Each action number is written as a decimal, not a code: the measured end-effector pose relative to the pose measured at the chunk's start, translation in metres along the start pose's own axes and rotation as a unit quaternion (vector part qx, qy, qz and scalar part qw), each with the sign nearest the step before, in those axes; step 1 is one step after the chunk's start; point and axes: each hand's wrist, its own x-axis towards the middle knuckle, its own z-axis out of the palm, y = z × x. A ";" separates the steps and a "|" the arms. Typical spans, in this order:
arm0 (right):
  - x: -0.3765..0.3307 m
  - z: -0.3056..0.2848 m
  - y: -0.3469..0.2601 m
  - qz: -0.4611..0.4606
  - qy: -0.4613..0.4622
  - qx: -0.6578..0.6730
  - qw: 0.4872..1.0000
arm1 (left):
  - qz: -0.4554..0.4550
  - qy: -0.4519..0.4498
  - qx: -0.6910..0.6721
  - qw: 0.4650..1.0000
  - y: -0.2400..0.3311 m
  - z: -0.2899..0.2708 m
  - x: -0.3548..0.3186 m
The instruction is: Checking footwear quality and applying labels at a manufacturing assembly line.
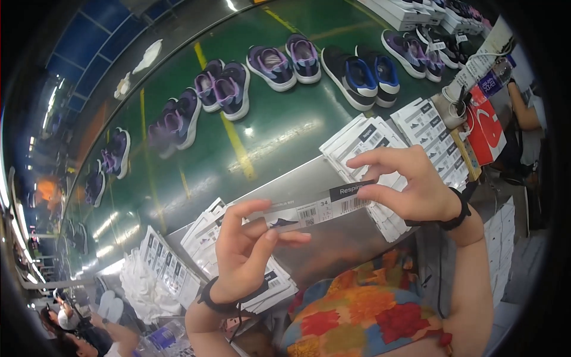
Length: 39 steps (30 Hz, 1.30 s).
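A long printed label strip (315, 215), white with a black end and a small shoe picture, is stretched between my hands above a grey metal ledge. My right hand (410, 189) pinches its black end between thumb and index finger. My left hand (247, 253) pinches the other end, by the shoe picture, with thumb and fingers together. Beneath and beside my right hand lie stacks of label sheets (363, 141). More label stacks (199, 235) lie beside my left hand. Both wrists wear black bands.
Beyond the ledge a green conveyor belt (279, 137) with yellow lines carries several pairs of sneakers, mostly purple (232, 89), one black and blue (360, 77). White crumpled material (143, 285) sits at the left. A red box (486, 128) and cables stand right; other people work at both sides.
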 end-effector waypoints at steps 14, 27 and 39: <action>0.041 -0.095 0.118 0.094 0.223 -0.095 0.966 | 0.102 0.030 0.486 0.867 -0.027 -0.084 0.109; 0.110 -0.171 0.241 0.138 0.334 -0.535 0.764 | -0.031 0.207 0.744 0.635 -0.059 -0.335 0.183; 0.258 -0.019 0.204 0.136 -0.061 -0.442 0.885 | 0.174 0.054 0.769 0.612 -0.042 -0.202 0.247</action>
